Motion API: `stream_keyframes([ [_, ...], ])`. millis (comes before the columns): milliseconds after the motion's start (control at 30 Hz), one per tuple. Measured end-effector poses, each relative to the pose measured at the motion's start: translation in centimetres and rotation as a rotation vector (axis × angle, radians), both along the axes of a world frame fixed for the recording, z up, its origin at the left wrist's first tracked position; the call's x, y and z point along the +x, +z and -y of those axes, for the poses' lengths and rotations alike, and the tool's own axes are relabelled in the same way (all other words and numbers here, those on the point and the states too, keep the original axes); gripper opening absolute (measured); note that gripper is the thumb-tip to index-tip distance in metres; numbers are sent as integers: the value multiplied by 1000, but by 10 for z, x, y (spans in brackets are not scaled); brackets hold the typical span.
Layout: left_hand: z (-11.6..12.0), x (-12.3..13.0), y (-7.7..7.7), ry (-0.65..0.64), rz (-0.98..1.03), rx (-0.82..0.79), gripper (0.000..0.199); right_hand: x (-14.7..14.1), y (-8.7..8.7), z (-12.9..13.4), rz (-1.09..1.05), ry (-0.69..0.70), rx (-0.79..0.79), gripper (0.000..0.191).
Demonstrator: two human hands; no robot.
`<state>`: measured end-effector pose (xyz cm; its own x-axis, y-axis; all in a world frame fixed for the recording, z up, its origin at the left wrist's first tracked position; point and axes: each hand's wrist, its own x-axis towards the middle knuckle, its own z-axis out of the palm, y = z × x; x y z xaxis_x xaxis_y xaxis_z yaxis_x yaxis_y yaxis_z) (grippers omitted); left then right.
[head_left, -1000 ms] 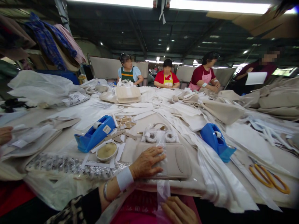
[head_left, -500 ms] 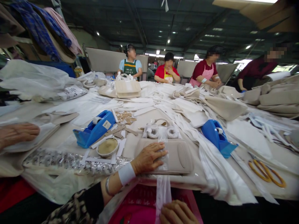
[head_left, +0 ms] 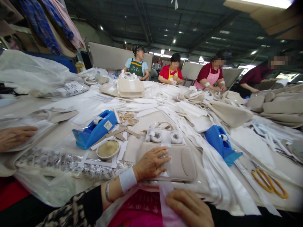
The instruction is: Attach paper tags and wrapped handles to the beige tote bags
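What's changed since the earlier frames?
The right hand has moved up, nearer the beige bag, fingers still at the translucent strip. At the left edge, a co-worker's hand has come further in.

Unchanged: left hand flat on the bag; yellow-handled scissors lying at right.

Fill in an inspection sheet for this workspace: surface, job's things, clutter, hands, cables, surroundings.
Surface: table, largely covered with white sheets and beige pieces
Job's things: beige bag; translucent strip
Clutter: two blue tape dispensers, scissors
Hands: left hand flat on the bag; right hand curled at the strip, grip partly hidden
Cables: nothing seen
Surroundings: people across the table, hung clothes, another person's hand at the picture's left edge
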<state>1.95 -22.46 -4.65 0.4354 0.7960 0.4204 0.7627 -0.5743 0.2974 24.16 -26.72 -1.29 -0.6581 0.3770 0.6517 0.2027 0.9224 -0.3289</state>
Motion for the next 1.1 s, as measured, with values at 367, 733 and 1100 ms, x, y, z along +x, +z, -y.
stream_keyframes([
  [367,1,3,3,56,104,-30,32,-64,16,-139,118,-280,-347,18],
  [733,3,4,-4,156,188,-43,66,-74,2,-154,294,-369,-262,19],
  [1100,3,9,10,214,-24,-137,54,-80,-4,-156,406,-500,-60,13],
])
